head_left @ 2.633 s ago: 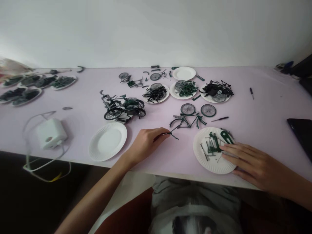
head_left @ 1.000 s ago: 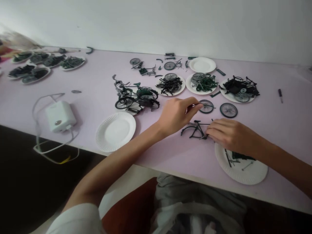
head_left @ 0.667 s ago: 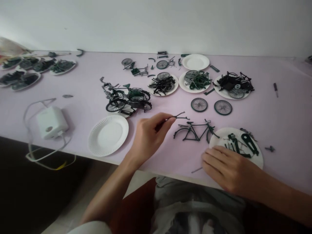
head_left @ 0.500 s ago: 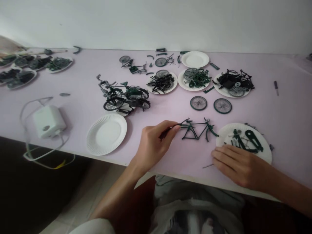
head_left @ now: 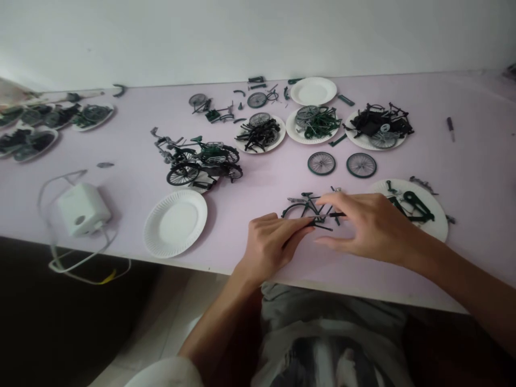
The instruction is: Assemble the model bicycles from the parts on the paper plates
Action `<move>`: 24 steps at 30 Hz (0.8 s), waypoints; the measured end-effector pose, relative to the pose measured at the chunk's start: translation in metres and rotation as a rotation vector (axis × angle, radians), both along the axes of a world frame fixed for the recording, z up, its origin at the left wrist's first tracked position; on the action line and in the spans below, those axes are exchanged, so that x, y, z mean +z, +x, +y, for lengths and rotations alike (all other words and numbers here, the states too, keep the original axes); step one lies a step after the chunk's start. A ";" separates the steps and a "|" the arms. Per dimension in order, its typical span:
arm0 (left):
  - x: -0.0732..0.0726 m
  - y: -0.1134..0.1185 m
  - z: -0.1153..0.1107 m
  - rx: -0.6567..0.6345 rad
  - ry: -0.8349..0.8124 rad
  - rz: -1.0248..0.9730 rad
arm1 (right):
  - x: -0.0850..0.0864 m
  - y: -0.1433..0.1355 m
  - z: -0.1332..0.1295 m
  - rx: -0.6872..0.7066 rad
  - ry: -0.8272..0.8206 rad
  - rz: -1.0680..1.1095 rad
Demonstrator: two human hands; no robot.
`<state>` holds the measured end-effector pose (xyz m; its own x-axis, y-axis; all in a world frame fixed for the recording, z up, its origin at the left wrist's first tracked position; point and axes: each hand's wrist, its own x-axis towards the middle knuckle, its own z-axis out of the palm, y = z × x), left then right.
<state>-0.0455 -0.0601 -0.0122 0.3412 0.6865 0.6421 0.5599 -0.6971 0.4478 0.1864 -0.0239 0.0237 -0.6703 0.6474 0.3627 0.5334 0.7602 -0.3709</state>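
Note:
My left hand [head_left: 270,242] pinches the thin metal shaft of a small screwdriver [head_left: 337,214] between thumb and fingers. A slim dark part [head_left: 323,228] also sticks out from under its fingertips. My right hand [head_left: 371,226] surrounds the screwdriver's dark handle, with thumb and forefinger spread apart; any contact with the other fingers is unclear. Just behind both hands lies a dark green model bicycle frame [head_left: 307,203], its right end partly covered by my right hand. Beside my right wrist, a paper plate [head_left: 440,226] bears green parts and small metal pieces.
Two loose spoked wheels [head_left: 321,163] lie beyond the frame. Behind them stand plates of parts [head_left: 264,146]. Assembled model bicycles [head_left: 201,158] stand left of centre, near a bare paper plate [head_left: 176,223]. A white adapter [head_left: 83,209] with cables sits at the left edge.
My right hand has moved left from the parts plate to my left hand, and its fingers have spread. The screwdriver now shows between both hands. My left hand has shifted in front of the frame.

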 end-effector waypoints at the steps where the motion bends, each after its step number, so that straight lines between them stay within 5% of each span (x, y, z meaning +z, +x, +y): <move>1: -0.001 0.000 0.000 -0.006 0.022 0.010 | -0.004 -0.003 -0.002 -0.021 -0.006 -0.001; 7: 0.000 0.001 0.000 0.025 -0.019 0.124 | -0.021 -0.002 -0.006 -0.149 -0.055 0.030; 17: -0.006 -0.015 0.000 0.222 -0.103 0.119 | -0.018 -0.003 0.001 -0.213 0.098 0.087; 24: -0.012 -0.009 -0.013 0.286 -0.088 0.144 | -0.029 -0.009 0.015 0.000 0.066 0.060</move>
